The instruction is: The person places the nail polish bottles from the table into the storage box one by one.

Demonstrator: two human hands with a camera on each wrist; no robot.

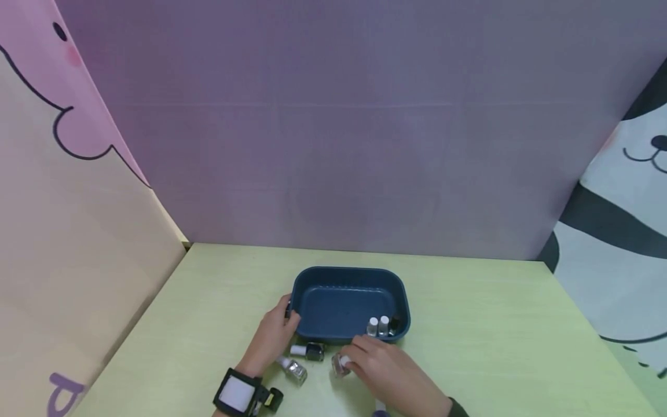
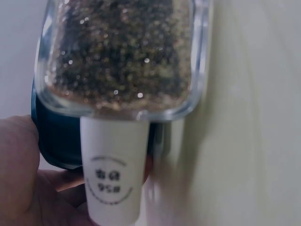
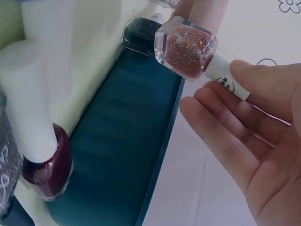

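My right hand [image 1: 388, 373] pinches the white cap of a nail polish bottle [image 3: 188, 49] between thumb and fingers. Reddish glitter fills this bottle, which is held near the tray's front edge. At the front left corner of a dark blue tray [image 1: 333, 272], my left hand [image 1: 268, 336] grips the rim. Inside the tray's front right corner stand two white-capped nail polish bottles [image 1: 384, 326] and a dark one [image 1: 394, 324]. In front of the tray lie a black nail polish bottle [image 1: 315, 351] and a glitter nail polish bottle [image 2: 122, 56], both white-capped.
Dark red nail polish [image 3: 49, 174] with a white cap shows in the right wrist view, beside a grey glitter bottle [image 3: 7, 155]. A purple item [image 1: 381, 412] is cut off at the head view's lower edge. A purple-grey panel [image 1: 354, 174] stands behind the table [image 1: 479, 324].
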